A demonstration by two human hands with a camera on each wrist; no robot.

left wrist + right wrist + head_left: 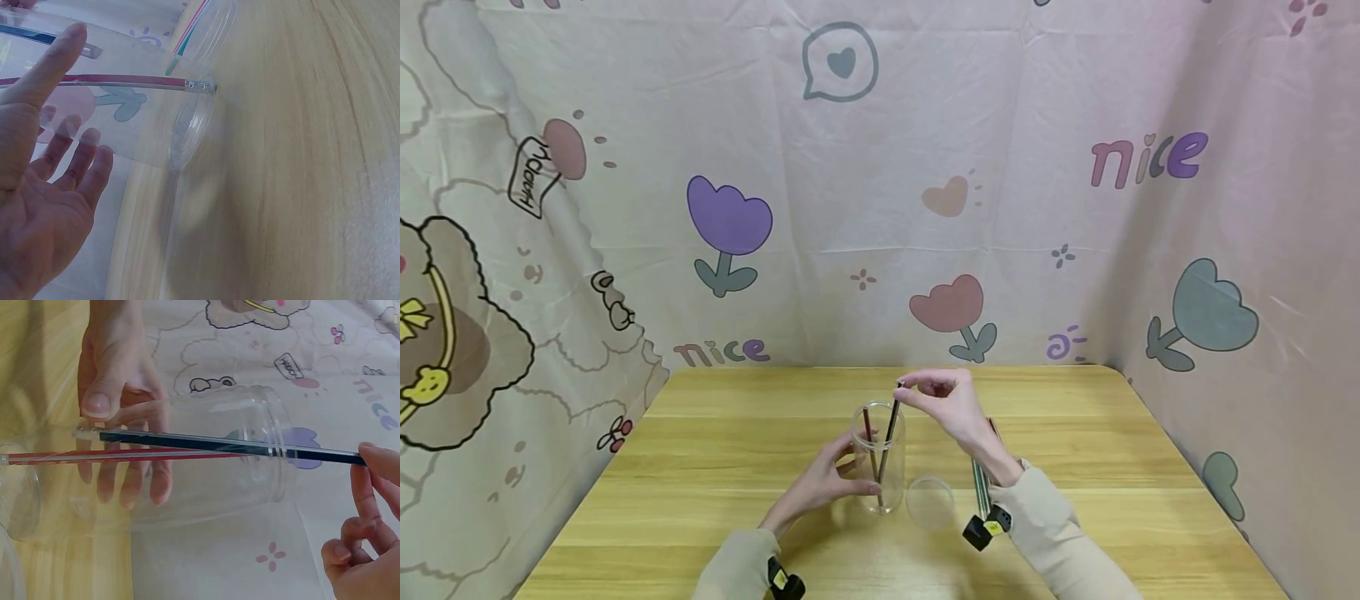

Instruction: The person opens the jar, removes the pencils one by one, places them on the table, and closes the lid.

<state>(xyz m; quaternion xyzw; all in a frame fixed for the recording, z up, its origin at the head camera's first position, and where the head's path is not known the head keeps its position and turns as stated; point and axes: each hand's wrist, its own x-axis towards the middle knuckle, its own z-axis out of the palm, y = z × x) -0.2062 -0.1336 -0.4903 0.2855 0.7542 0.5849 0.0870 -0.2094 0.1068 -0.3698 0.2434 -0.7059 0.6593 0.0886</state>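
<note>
A clear plastic jar [895,475] stands upright on the table, its mouth uncovered. My left hand [822,485] holds it from the left, with the thumb on the near side and the fingers behind. Inside leans a red striped pencil [119,456], its metal-banded end down at the jar's base in the left wrist view. Above the rim, my right hand [946,407] pinches the top of a dark pencil [200,442] between thumb and finger. Most of the dark pencil is within the jar; its lower end hangs above the base.
A round clear lid [930,503] lies on the wooden table [715,467] just right of the jar. Several striped pencils [981,490] lie farther right, partly hidden beneath the right forearm. A printed cloth [850,150] hangs behind the table and along its sides.
</note>
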